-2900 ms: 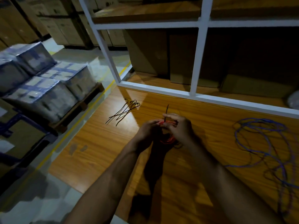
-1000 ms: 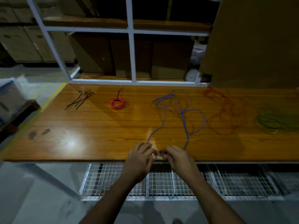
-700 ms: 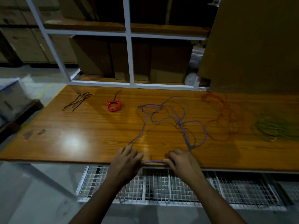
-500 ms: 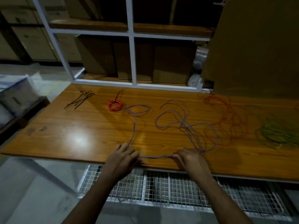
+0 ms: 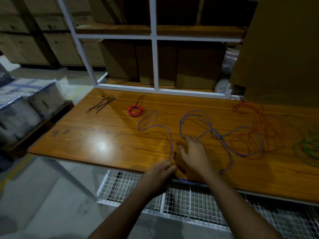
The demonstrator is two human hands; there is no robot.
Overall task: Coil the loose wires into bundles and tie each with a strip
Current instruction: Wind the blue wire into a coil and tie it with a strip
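Left hand (image 5: 159,173) pinches blue wire (image 5: 212,131) at tabletop (image 5: 103,144) near edge, right hand (image 5: 194,152) fingers spread over it (holding nothing); loops sprawling mid-tabletop could snag the loose red wire (image 5: 253,123) when pulled.

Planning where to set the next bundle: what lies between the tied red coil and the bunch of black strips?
Bare tabletop only, between red coil and black strips, in the head view.

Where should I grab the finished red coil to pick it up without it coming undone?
Pinch the red coil across its far side, where the dark tie strip sticks out and seems to bind the turns. Come straight down from above: it lies flat on the table, with open wood around it. A grip on the unbound near side could let turns slip.
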